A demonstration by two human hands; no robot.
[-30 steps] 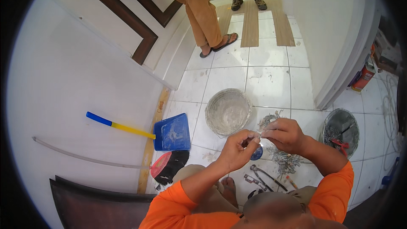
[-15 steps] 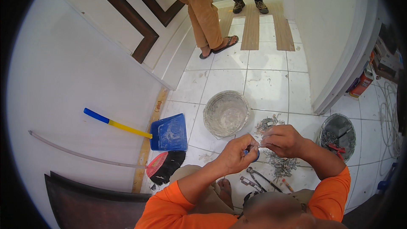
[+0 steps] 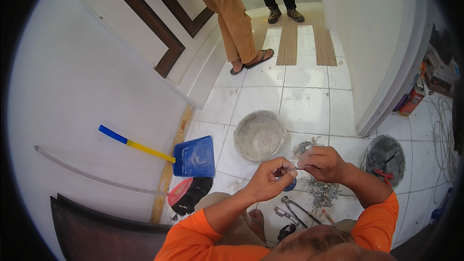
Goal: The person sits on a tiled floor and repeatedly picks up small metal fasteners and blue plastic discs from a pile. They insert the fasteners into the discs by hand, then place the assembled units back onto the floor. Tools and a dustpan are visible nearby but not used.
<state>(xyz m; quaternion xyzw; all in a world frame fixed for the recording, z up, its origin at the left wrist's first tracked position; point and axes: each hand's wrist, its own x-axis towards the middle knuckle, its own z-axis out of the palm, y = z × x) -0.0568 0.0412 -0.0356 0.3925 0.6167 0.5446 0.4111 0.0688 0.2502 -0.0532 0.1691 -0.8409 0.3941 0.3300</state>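
My left hand (image 3: 267,180) and my right hand (image 3: 323,164) meet over the tiled floor, fingertips almost touching. Both are closed in a pinch, around something too small to make out. Partly under my left fingers shows a round blue thing (image 3: 290,185); I cannot tell whether the hand touches it. Below my right hand lies a heap of small grey metal pieces, like screws or nails (image 3: 323,193), and a second loose heap (image 3: 305,146) lies just beyond. Nearer to me are long-handled pincers (image 3: 296,211), a flat metal piece (image 3: 284,213) and a short orange-tipped stick (image 3: 327,216).
A cement-stained basin (image 3: 260,135) stands ahead, and a dark bucket with red-handled tools (image 3: 385,162) at right. A blue dustpan (image 3: 194,157) and a broom (image 3: 192,195) lie left. Two people stand beyond, near wooden planks (image 3: 287,38). A white cable (image 3: 442,140) lies far right.
The view has shifted slightly, so the surroundings sit a little lower. My hands stay together with small finger movements; the left fingers have loosened a little around the blue thing, which shows lower.
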